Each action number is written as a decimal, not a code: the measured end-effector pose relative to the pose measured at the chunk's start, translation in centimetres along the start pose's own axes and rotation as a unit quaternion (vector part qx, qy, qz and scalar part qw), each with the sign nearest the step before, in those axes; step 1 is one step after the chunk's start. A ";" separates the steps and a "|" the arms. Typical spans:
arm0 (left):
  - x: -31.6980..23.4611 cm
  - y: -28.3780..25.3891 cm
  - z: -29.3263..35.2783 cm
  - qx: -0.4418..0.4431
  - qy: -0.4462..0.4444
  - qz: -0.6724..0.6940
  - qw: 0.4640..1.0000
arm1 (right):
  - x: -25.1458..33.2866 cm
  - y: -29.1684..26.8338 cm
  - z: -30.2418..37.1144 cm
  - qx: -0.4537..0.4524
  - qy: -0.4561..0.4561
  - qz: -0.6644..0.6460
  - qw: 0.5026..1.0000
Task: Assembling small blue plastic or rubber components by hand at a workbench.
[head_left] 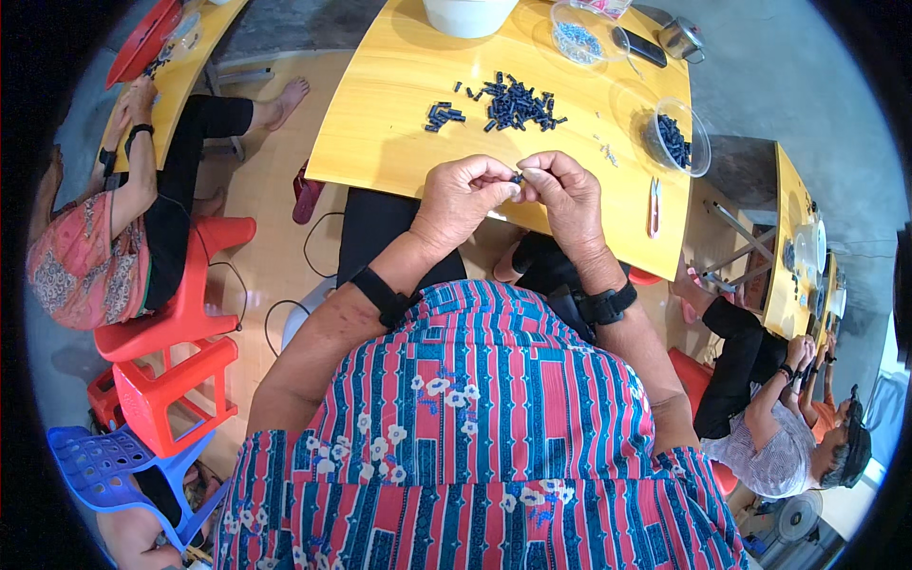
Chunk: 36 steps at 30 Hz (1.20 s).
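Close together at the table's near edge, my left hand (467, 195) and my right hand (567, 195) pinch a small black piece (517, 178) between their fingertips. Most of it is covered by the fingers, so its exact kind is hard to make out. Beyond the hands lies a loose pile of short black cylindrical pieces (518, 103). A smaller group of the same pieces (444, 116) sits to its left. Some tiny pale metal bits (606, 150) are scattered to the right of my right hand.
On the yellow table (380, 157) are small scissors (655, 207), a clear bowl of black pieces (701, 152), a tub of small silvery parts (577, 40), a phone (639, 47), a metal mug (680, 40) and a white basin (469, 17). People sit at neighbouring tables; a red stool (176, 380) stands left.
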<state>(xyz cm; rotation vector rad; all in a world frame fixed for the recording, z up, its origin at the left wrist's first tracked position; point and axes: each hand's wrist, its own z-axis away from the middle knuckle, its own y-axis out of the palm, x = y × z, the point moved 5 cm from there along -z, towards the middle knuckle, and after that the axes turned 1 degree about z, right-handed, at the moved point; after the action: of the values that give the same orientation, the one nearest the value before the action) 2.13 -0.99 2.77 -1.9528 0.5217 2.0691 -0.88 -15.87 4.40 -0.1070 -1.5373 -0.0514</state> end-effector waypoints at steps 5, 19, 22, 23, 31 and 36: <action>0.1 0.0 -0.1 0.001 0.002 0.024 1.000 | -0.5 0.0 -0.2 -0.005 0.011 -0.017 1.000; 0.5 -0.3 0.0 -0.017 0.026 -0.050 0.998 | -0.1 0.0 -0.2 0.000 0.000 0.060 0.998; 0.7 -0.3 0.0 -0.021 0.018 -0.057 0.998 | 0.2 0.3 -0.1 -0.003 0.000 0.098 0.995; 0.9 -0.4 0.1 -0.023 0.014 -0.063 0.998 | 0.4 0.4 -0.1 -0.005 -0.005 0.139 0.990; 0.5 -0.1 0.1 -0.045 0.018 -0.061 0.997 | 0.8 1.1 0.2 -0.038 -0.073 0.219 0.972; 0.6 -0.3 0.0 -0.057 0.031 0.012 0.998 | 1.0 1.1 0.4 -0.058 -0.085 0.195 0.975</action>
<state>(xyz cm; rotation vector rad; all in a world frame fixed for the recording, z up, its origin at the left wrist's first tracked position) 2.17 -0.77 2.16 -2.0891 0.4499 2.1022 -1.16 -14.68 5.35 -0.5154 -1.6581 0.1842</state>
